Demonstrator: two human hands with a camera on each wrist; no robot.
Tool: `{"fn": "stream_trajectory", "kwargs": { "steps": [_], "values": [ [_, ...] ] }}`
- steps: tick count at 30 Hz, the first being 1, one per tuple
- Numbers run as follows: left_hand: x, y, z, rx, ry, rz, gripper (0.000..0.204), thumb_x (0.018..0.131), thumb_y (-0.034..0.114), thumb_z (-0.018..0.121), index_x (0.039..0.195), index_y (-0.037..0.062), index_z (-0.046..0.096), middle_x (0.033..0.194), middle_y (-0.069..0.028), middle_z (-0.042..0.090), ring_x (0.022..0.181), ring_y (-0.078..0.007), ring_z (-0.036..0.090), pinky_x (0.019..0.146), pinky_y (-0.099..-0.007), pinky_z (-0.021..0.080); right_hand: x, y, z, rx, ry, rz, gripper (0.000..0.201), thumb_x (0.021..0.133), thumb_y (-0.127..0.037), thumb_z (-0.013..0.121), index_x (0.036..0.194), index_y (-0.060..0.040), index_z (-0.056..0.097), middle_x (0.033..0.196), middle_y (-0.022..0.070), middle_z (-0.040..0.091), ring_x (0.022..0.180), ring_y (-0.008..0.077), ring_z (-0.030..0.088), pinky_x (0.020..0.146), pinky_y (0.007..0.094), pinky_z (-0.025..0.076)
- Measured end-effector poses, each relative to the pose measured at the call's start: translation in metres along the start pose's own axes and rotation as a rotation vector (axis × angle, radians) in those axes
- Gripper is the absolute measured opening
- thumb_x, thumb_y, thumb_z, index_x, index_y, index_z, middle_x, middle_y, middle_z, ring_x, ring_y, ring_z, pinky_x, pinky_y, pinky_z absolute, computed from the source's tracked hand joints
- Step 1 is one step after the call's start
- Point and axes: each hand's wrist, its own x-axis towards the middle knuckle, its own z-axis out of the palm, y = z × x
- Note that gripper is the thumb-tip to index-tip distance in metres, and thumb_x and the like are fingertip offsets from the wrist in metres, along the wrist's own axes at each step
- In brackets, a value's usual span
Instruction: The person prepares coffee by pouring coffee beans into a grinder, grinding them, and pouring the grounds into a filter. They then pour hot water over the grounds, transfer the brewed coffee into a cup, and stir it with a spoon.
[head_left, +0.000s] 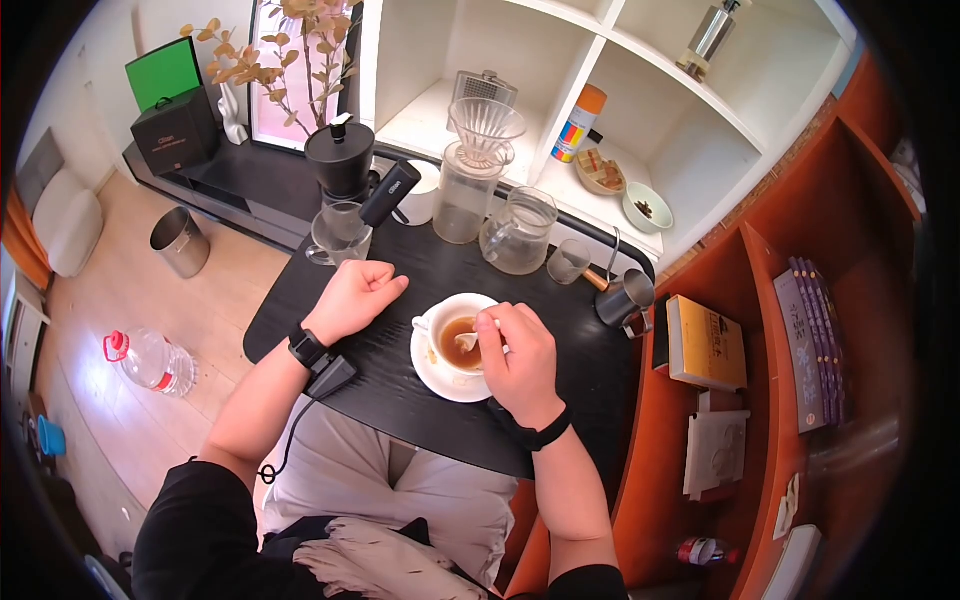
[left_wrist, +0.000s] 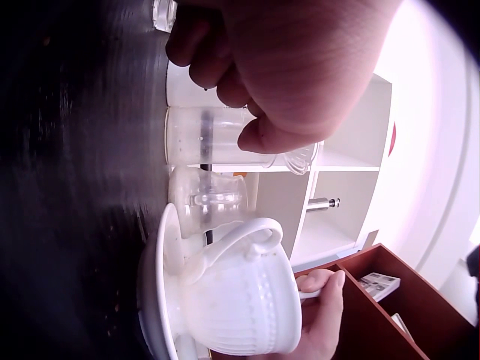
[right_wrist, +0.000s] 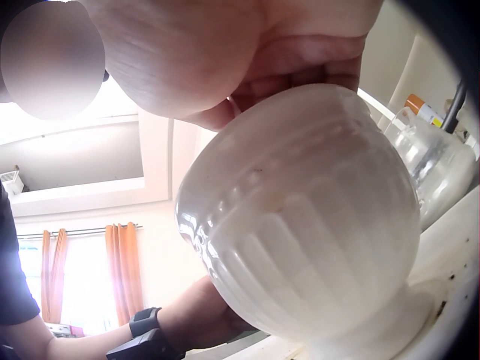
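Note:
A white cup (head_left: 452, 340) with brown liquid stands on a white saucer (head_left: 440, 385) on the black table. My right hand (head_left: 522, 360) is over the cup's right side and pinches the handle of a small white spoon (head_left: 468, 342), its bowl in the liquid. In the right wrist view the cup's fluted side (right_wrist: 315, 225) hides most of those fingers. My left hand (head_left: 352, 300) is left of the cup, fingers curled in and nothing held. Seen from the left wrist, the cup's handle (left_wrist: 244, 244) is on the side toward that hand.
Behind the cup stand a glass jug (head_left: 518, 235), a tall glass vessel with a ribbed dripper (head_left: 487, 125), a small glass (head_left: 569, 262) and a metal pitcher (head_left: 625, 298). A coffee grinder (head_left: 340, 160) is at the back left. Wooden shelves (head_left: 650, 450) border the table's right side.

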Motion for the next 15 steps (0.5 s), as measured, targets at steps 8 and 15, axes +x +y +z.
{"fn": "stream_trajectory", "kwargs": {
  "steps": [8,15],
  "values": [
    [0.0004,0.0,0.0004,0.014,0.006,-0.013,0.055,0.1,0.021,0.071,0.068,0.0024,0.031,0.06,-0.0018,0.026,0.06,-0.011,0.024,0.052,-0.0375,0.027,-0.0023,-0.0007,-0.0009,0.025,-0.031,-0.012,0.02,0.102,-0.016,0.066,0.085,-0.0062,0.067,0.07,0.0081,0.064,0.064,0.0263,0.061,0.06,0.0393,0.049],
    [0.0005,-0.0015,0.0012,0.001,0.001,-0.019,0.055,0.1,0.021,0.071,0.067,0.0026,0.031,0.059,-0.0008,0.026,0.061,-0.0102,0.024,0.051,-0.0369,0.027,-0.001,-0.001,-0.0024,0.033,-0.052,-0.026,0.03,0.104,-0.017,0.063,0.076,-0.0051,0.063,0.066,0.0091,0.061,0.062,0.0283,0.059,0.059,0.0405,0.048]
  ]
}}
